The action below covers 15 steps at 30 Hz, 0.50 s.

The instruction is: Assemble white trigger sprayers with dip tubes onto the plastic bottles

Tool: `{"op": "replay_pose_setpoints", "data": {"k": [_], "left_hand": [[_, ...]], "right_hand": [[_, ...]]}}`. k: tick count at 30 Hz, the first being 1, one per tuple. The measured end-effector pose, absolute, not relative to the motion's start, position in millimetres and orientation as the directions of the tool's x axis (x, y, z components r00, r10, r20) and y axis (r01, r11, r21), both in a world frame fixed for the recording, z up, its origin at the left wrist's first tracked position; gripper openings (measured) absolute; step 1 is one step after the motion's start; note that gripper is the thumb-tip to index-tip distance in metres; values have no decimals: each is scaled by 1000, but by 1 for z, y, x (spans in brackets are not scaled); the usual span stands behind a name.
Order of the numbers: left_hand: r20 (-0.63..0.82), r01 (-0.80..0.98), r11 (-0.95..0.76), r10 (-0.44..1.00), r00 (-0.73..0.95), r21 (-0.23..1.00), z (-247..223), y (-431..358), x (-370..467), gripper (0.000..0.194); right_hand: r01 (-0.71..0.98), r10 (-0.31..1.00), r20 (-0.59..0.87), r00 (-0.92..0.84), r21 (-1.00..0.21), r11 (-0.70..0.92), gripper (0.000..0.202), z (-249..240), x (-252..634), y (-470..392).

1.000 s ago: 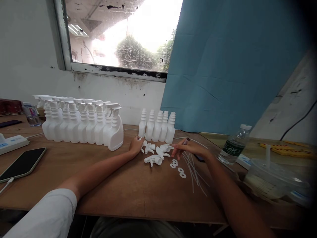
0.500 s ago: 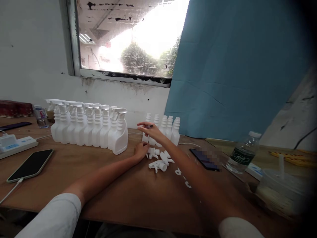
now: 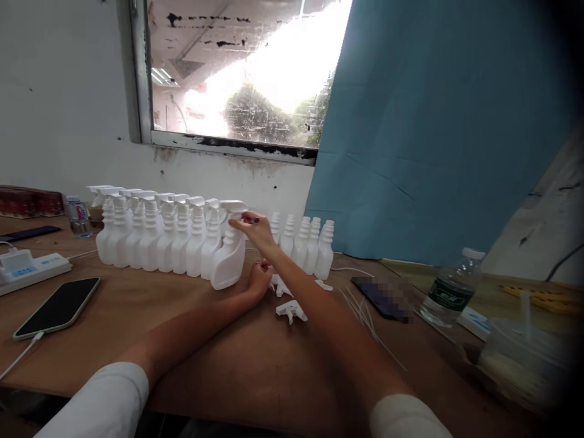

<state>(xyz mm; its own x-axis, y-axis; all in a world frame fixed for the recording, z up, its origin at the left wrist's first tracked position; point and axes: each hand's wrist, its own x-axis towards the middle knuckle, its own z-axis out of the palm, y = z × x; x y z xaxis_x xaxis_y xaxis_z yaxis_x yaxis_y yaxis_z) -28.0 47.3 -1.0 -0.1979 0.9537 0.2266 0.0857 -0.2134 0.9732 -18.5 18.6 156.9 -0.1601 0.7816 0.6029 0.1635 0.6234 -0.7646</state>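
At the near right end of a row of white spray bottles, my right hand pinches the neck of the last spray bottle just below its trigger head. This bottle leans slightly to the right, its base on the table. My left hand rests low on the table just to the right of that bottle, its fingers curled; whatever they hold is hidden. Close by my left hand and under my right forearm lie loose white trigger spray heads. Behind my right wrist stand several headless white bottles.
Thin white tubes and a dark phone lie at right, near a water bottle and a plastic cup. At left are a charging phone, a power strip and another water bottle.
My right hand has moved left from in front of the headless bottles to the end spray bottle and taken its neck. That bottle has tilted right. My left hand stays low on the table.
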Motion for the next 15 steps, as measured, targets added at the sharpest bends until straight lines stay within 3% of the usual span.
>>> {"op": "replay_pose_setpoints", "data": {"k": [3,8,11,15], "left_hand": [[306,84,-294,916,-261,952,1,46,-27,24],[443,41,-446,869,-219,894,6,27,-22,45],[627,-11,-633,770,-120,774,11,13,-21,52],[785,75,-781,618,-48,620,22,4,-24,52]], "right_hand": [[41,740,672,-34,-739,673,28,163,33,4],[-292,793,556,251,-737,609,30,160,127,-6],[-316,813,514,273,-750,581,37,144,164,-9],[-400,882,314,351,-801,445,46,125,189,-5]]}}
